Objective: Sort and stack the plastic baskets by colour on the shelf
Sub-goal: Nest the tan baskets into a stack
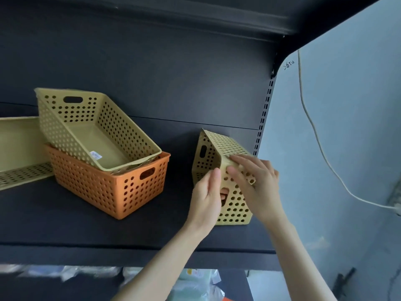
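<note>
A small yellow perforated basket (225,170) is held tipped on the dark shelf (65,213), near its right end. The left hand (206,200) is closed on the near end wall, fingers showing through the handle slot; the right hand (256,181) is laid over the upper edge, its grip closed on the basket. Well to the left, an orange basket (112,183) stands on the shelf with a larger yellow basket (95,129) resting tilted in it. A further yellow basket (17,148) is cut off at the left edge
</note>
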Tool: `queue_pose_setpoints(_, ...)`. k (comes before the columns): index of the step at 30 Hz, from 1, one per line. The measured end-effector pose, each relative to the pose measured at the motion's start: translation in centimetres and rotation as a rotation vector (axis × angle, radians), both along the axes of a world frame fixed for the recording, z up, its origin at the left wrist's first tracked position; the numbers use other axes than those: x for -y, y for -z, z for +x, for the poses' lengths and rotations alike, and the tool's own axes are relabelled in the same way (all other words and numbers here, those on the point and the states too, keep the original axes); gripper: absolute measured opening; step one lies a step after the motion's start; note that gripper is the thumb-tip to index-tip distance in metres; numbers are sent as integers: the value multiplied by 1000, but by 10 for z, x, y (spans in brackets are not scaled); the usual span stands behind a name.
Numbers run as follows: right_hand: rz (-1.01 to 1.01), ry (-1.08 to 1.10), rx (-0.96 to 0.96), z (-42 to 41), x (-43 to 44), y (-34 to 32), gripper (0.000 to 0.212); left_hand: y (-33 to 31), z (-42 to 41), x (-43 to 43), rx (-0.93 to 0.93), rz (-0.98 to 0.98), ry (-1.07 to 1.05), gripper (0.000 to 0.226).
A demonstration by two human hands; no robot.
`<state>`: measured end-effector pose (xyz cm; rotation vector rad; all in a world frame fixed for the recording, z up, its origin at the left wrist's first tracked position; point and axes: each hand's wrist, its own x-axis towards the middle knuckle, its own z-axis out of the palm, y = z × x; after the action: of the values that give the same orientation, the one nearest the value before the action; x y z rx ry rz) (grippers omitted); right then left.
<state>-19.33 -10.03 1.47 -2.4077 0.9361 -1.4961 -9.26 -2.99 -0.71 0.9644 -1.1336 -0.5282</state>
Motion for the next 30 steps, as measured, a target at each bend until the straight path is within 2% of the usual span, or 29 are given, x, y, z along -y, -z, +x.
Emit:
queue_pose_setpoints(5,26,-109,167,-1,-12,2,30,-4,-1,-7,55,-131,-300,36)
queue_pose_setpoints(8,126,-228,329,-4,-25,6,25,-11,10,-13,210,-215,-441,47)
queue_pose_setpoints(11,268,-377,427,-5,-34,14,20,-25,27,-20,339,-231,-528,48)
queue_pose_setpoints(13,343,-374,410,-4,-35,20,31,-30,38,-22,423,-237,-580,51)
queue_pose_setpoints(15,426,-337,391,-2,-32,26,58,-24,48,-23,508,-246,-637,58)
queue_pose_setpoints(17,449,-297,373,1,-30,30,82,-15,54,-24,512,-239,-675,66)
queue_pose_setpoints(20,413,-263,350,4,-29,34,99,-3,56,-29,459,-200,-708,49)
queue_pose_setpoints(22,375,-236,311,5,-28,38,91,8,51,-33,405,-144,-695,31)
queue_pose_setpoints(23,356,-219,287,5,-27,40,80,16,46,-36,360,-129,-668,27)
queue_pose_setpoints(26,266,-126,223,4,-26,45,48,39,30,-41,293,-135,-585,50)
queue_pose_setpoints(30,114,78,186,5,-29,49,52,46,29,-41,275,-140,-520,67)
